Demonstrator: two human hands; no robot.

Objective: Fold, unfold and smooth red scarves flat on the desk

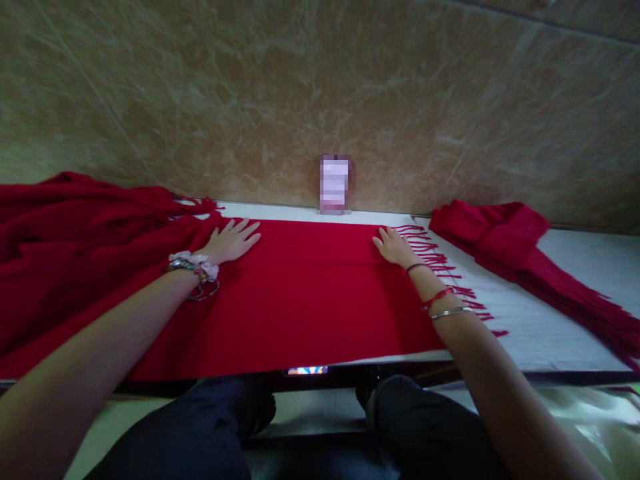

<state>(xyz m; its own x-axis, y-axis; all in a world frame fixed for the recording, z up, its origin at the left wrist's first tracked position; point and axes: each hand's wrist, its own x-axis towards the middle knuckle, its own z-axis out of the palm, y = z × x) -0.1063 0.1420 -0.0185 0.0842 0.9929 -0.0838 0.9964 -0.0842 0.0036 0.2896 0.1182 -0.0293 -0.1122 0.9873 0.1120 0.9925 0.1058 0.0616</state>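
A red fringed scarf (315, 293) lies flat across the white table, its fringe pointing right. On its upper left part rests my left hand (231, 241), palm down with the fingers spread. My right hand (393, 247) lies palm down near the scarf's upper right corner, beside the fringe, fingers a little apart. Neither hand holds anything. To the left, more red cloth (65, 260) is heaped in loose folds next to my left hand.
Another red scarf (515, 247), folded and fringed, lies on the white table (590, 260) at the right. A blurred phone (335, 183) leans against the marble wall (280, 100). A small lit screen (307, 370) shows below the table's near edge, above my legs.
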